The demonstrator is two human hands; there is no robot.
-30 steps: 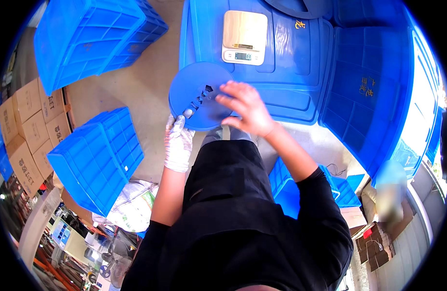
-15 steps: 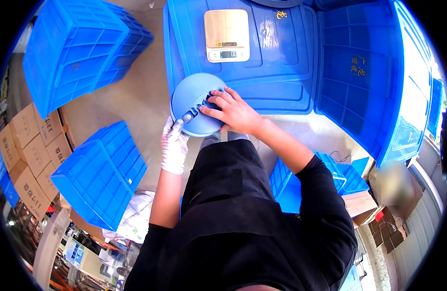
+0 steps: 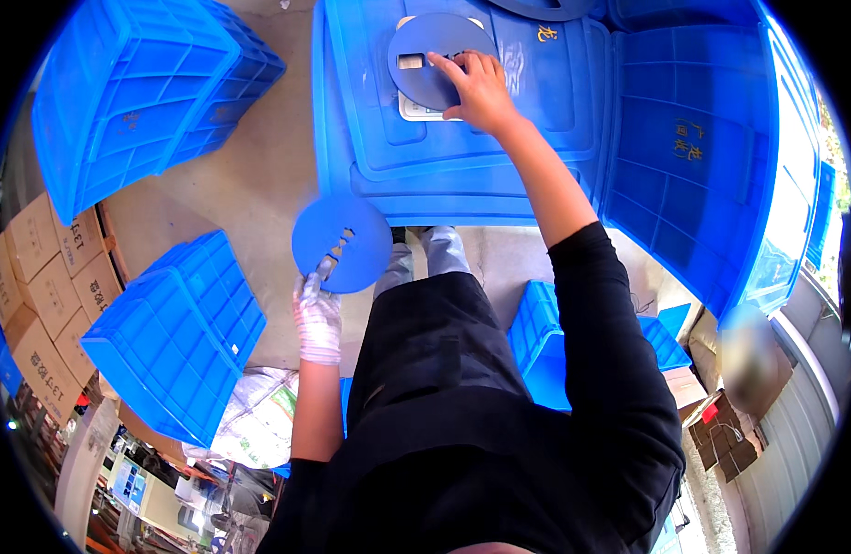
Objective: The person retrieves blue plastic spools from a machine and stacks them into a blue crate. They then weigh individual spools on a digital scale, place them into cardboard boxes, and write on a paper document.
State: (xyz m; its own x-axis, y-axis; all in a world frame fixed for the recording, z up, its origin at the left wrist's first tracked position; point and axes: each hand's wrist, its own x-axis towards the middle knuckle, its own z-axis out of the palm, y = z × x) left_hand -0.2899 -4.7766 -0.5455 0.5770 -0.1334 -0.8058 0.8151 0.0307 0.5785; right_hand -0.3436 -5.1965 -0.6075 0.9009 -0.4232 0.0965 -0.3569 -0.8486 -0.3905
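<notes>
My left hand [image 3: 317, 309], in a white glove, grips the lower edge of a round blue slotted disc [image 3: 342, 242] held out over the floor. My bare right hand [image 3: 476, 85] reaches forward and holds a second blue disc [image 3: 430, 55] flat on top of a small scale [image 3: 409, 108]. Only a strip of the scale's pale edge shows under that disc. The scale stands on a large blue crate lid [image 3: 462, 148] in front of me.
A stack of blue crates [image 3: 139, 88] lies at the upper left, another blue crate [image 3: 172, 337] at my left. More blue crates [image 3: 693, 157] stand to the right, one [image 3: 541, 337] by my legs. Cardboard boxes [image 3: 38, 277] line the far left.
The two discs were together in both hands near my body. My right hand has carried one forward onto the scale, and my left hand has dropped back with the other.
</notes>
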